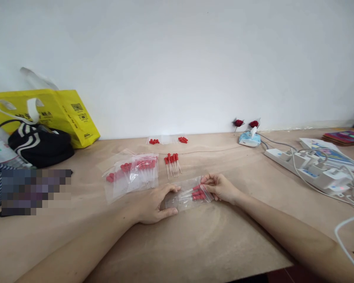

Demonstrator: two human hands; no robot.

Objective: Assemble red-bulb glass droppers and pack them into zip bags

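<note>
In front of me a clear zip bag (183, 202) lies on the table with several red-bulbed droppers (199, 193) inside, their bulbs toward the right end. My right hand (221, 189) pinches the bag's right end near the zip strip. At the other end rests my left hand (156, 202), thumb and fingers spread apart around the bag's left edge. Just beyond are several loose droppers (172, 159) side by side, red bulbs pointing away. To their left, a pile of overlapping filled zip bags (138, 173) shows more red bulbs through the plastic.
Against the wall lie more red-bulbed droppers (183, 139). A yellow bag (79, 118) and a black cap-like item (44, 143) occupy the left. At right are a tissue pack (249, 139), a power strip (303, 171) with plugs, loose cables and a booklet (327, 151).
</note>
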